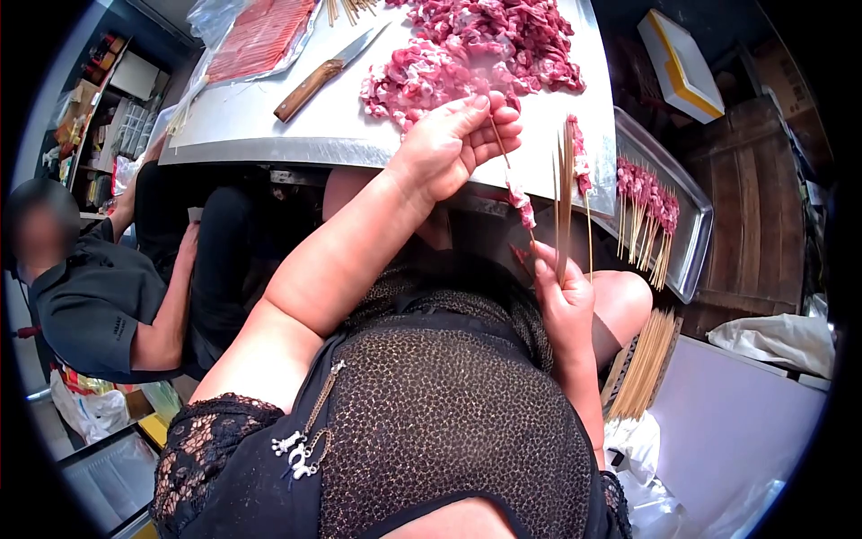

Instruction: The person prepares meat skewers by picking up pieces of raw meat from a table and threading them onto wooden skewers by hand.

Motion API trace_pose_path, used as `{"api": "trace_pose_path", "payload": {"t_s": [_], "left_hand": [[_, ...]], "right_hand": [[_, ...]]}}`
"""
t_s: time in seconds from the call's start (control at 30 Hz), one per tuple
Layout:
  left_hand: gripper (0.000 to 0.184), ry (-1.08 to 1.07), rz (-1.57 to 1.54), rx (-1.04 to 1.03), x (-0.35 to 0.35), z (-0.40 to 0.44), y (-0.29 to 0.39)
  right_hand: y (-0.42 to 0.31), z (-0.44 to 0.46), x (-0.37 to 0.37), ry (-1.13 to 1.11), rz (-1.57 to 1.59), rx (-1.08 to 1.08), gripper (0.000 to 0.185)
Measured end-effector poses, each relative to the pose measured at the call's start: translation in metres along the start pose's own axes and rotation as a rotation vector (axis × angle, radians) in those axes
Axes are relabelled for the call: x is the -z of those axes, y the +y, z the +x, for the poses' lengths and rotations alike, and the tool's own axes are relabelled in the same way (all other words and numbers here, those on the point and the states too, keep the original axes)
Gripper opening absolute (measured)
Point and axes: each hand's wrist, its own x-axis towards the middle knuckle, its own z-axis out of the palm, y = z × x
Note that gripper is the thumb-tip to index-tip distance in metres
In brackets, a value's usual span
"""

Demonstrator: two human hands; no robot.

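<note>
My right hand [564,292] is closed around a bunch of bare bamboo skewers [563,202] and the lower end of a skewer with a few meat pieces [519,199] on it. Curled at that skewer's upper end, my left hand [453,144] pinches near the tip. Whether a meat piece is between its fingers cannot be made out. Just beyond it lies a pile of cut raw meat [485,54] on the metal table [233,126]. Another loaded skewer [580,157] crosses the table edge beside the bunch.
A wooden-handled knife [310,88] lies left of the meat, near a bag of red meat sticks [260,40]. To the right, a metal tray [696,242] holds several loaded skewers [646,202]. Below stands a box of bare skewers [642,364]. Another person [99,287] sits at left.
</note>
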Motion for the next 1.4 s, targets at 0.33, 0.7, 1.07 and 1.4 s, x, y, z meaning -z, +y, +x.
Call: {"api": "trace_pose_path", "payload": {"t_s": [0.33,0.7,1.07,1.4], "left_hand": [[0.021,0.003,-0.208,0.001,-0.007,-0.005,-0.018],[0.031,-0.050,0.073,-0.026,-0.011,-0.006,0.000],[0.026,-0.008,0.102,0.001,-0.013,-0.008,-0.004],[0.026,-0.063,0.068,0.063,-0.009,-0.011,-0.022]], "right_hand": [[0.014,0.006,-0.004,0.085,-0.133,0.261,0.023],[0.008,-0.002,0.006,0.098,-0.133,0.195,0.023],[0.004,-0.003,0.005,0.071,-0.196,0.180,0.023],[0.001,-0.001,0.000,0.062,-0.064,0.123,0.023]]}}
